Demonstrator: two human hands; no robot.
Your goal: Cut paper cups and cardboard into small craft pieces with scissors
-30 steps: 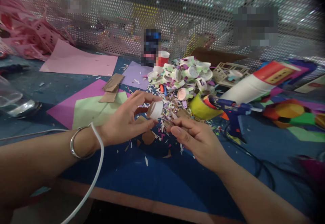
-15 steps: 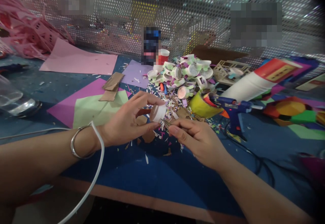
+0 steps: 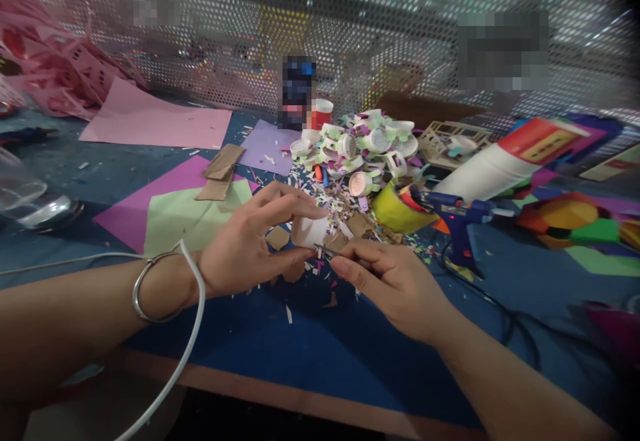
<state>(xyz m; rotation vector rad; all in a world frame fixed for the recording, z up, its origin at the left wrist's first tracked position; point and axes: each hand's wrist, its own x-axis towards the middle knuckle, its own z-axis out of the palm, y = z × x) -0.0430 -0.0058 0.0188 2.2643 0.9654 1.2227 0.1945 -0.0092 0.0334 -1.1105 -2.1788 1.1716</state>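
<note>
Between the thumb and fingers of my left hand is a small white paper cup piece. My right hand pinches a thin metal tool, whose tip reaches the lower edge of the white piece. Only the tool's front end shows; the rest is hidden by my fingers. Behind both hands, scraps of cut paper are strewn over the blue table. A silver bangle and a white cord are around my left wrist.
A heap of white and green paper pieces lies behind my hands. To the right are a blue glue gun with a black cable, a yellow cup and a long white roll. Green paper lies left, near a clear container.
The white piece has turned in my left hand, and my left index finger now lies over its top. My right hand has shifted slightly, with the tool tip a little further left.
</note>
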